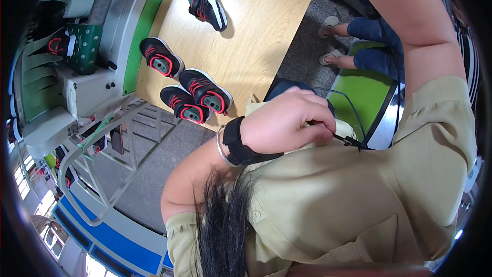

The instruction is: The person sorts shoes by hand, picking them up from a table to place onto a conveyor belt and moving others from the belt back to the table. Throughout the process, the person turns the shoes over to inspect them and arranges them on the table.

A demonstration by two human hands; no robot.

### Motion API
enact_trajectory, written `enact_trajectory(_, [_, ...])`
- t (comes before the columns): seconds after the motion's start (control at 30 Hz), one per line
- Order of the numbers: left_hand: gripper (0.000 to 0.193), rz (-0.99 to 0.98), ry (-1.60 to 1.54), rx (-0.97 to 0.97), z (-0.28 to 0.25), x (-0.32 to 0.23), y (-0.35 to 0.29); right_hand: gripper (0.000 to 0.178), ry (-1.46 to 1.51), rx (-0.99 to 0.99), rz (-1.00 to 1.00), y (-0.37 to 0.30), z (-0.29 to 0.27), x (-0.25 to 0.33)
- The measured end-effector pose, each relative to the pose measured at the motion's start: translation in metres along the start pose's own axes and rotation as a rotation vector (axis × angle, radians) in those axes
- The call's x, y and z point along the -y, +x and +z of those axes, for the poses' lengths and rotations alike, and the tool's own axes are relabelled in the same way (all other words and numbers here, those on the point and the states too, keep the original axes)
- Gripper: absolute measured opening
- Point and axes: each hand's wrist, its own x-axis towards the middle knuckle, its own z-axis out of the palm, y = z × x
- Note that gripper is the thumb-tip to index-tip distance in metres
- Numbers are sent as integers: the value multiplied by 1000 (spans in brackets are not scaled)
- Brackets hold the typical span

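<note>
Past hair, a cable is being pinched by the left hand, steadiness seemingly being needed next; right hand unseen.

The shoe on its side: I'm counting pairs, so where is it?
In the head view, the shoe lies near the top, left of centre, on the wooden table, beyond three upright shoes.

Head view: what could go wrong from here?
1. The black cable pinched in the left hand could snag or get tugged, since it loops out beyond the shirt.
2. The black-and-red shoe nearest that wrist sits by the table's near edge; a forearm swing might knock it off.
3. Loose hair hanging by the forearm may catch on the bangle.
</note>
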Motion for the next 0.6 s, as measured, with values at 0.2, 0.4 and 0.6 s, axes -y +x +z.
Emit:
enact_trajectory(0.2, [10, 72, 496, -181, -5, 18, -9, 28, -55, -60, 171, -6, 4, 23])
enact_trajectory(0.4, [10, 43, 493, -191, -5, 35, -11, 31, -105, -79, 147, 1, 6, 18])
enact_trajectory(0.6, [9, 24, 477, -147, -7, 39, -14, 31, -137, -58, 105, 6, 5, 15])
